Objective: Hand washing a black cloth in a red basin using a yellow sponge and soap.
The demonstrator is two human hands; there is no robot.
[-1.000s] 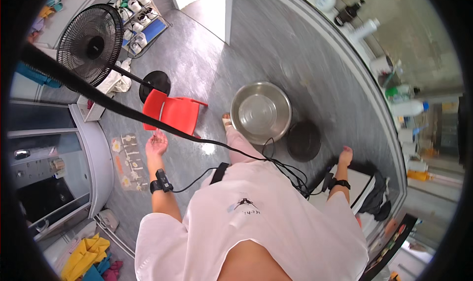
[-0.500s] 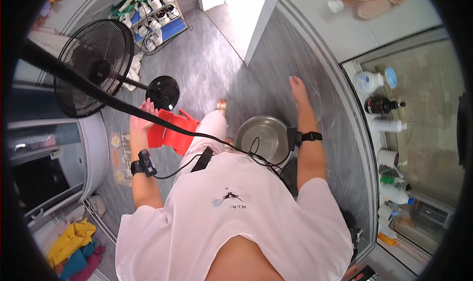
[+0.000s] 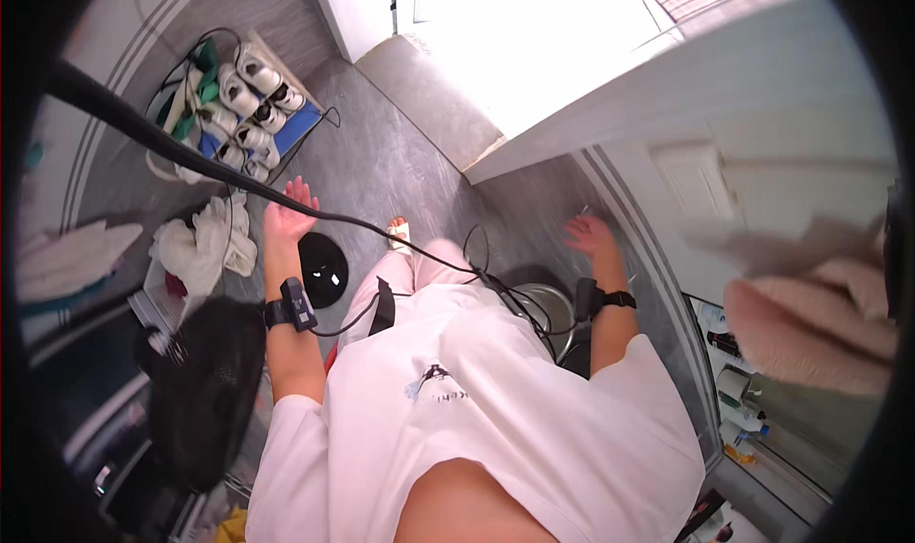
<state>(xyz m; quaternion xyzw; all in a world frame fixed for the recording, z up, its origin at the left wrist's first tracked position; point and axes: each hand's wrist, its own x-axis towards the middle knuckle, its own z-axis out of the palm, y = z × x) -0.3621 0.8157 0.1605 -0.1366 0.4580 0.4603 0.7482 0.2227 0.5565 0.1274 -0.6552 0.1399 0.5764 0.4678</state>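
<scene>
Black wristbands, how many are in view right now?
2. The left wristband is worn just behind the left hand, and the right wristband just behind the right hand. No others show.

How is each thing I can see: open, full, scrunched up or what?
Left grip: open, nothing in it
Right grip: open, slightly blurred, nothing seen in it
Doorway: open, bright
Shoe rack: loaded with shoes
White cloth: crumpled
Fan: blurred, can't tell on or off
Metal basin: partly hidden, contents unclear
</scene>
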